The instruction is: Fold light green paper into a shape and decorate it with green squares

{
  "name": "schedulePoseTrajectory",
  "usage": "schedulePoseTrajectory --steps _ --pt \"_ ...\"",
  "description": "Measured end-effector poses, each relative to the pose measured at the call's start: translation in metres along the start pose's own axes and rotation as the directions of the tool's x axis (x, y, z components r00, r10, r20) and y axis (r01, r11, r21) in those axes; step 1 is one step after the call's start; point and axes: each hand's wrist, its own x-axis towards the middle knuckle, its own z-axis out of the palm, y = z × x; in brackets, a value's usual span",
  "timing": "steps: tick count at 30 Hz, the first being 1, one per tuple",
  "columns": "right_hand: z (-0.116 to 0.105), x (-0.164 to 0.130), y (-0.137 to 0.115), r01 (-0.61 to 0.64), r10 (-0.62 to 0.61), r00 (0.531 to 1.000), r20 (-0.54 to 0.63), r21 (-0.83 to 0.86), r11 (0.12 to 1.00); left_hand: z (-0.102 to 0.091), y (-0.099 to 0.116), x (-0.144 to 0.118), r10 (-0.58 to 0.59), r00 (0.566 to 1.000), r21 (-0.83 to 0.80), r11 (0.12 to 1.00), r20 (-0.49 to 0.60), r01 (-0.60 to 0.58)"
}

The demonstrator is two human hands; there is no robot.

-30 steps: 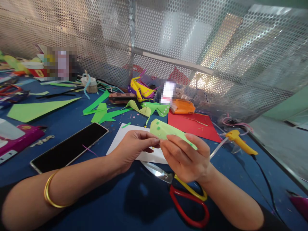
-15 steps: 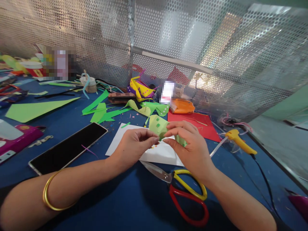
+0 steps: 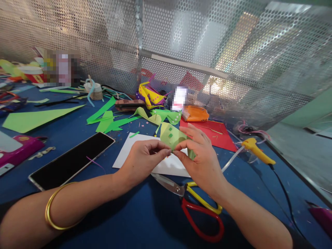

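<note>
Over a white sheet of paper (image 3: 124,152), a light green paper piece (image 3: 176,135) with darker green squares stuck on it is held up. My left hand (image 3: 144,157) pinches its lower edge between thumb and fingertips. My right hand (image 3: 203,160) also pinches that edge with thumb and forefinger, its other fingers raised over the paper. The two sets of fingertips meet, and anything small between them is hidden. Scissors (image 3: 178,189) with one yellow and one red handle lie just below the sheet, partly under my right forearm.
A black-screened phone (image 3: 72,160) lies left of my left hand. Yellow glue gun (image 3: 259,152) with a cord lies at right. Behind are red paper (image 3: 223,136), an orange item (image 3: 195,113), green paper strips (image 3: 109,121) and a yellow-purple paper piece (image 3: 151,95). A perforated metal screen (image 3: 109,41) stands behind.
My right hand has moved slightly left and its thumb and forefinger have closed beside my left fingertips. My left hand keeps its pinch on the green paper.
</note>
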Motion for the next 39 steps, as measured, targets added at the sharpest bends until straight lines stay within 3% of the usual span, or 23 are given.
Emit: schedulePoseTrajectory --steps 7,19,22,25,28,32,39 --pt "0.000 0.001 -0.001 -0.120 0.115 0.991 0.069 0.080 0.989 0.000 0.001 -0.001 0.005 1.000 0.013 1.000 0.006 -0.005" --pt "-0.002 0.002 -0.005 -0.185 0.168 0.980 0.104 0.190 0.964 0.000 0.005 -0.002 -0.017 0.999 0.003 1.000 -0.042 0.018" --pt "-0.011 0.009 -0.001 -0.288 0.246 0.953 0.176 0.286 0.914 0.000 0.004 -0.002 -0.044 0.998 0.003 0.999 -0.038 0.044" --pt "-0.018 0.015 0.004 -0.463 0.362 0.878 0.312 0.365 0.808 0.000 0.003 -0.002 -0.085 0.996 -0.005 0.996 0.005 0.086" --pt "-0.019 0.017 0.006 -0.537 0.410 0.838 0.361 0.409 0.737 -0.001 0.004 -0.002 -0.120 0.992 -0.051 0.991 0.030 0.121" --pt "-0.017 0.017 0.006 -0.529 0.406 0.843 0.352 0.410 0.743 -0.002 0.006 0.000 -0.130 0.991 -0.186 0.975 -0.023 0.123" --pt "-0.018 0.018 0.003 -0.492 0.382 0.862 0.333 0.367 0.789 -0.001 0.004 0.004 -0.284 0.958 -0.419 0.875 -0.038 0.243"
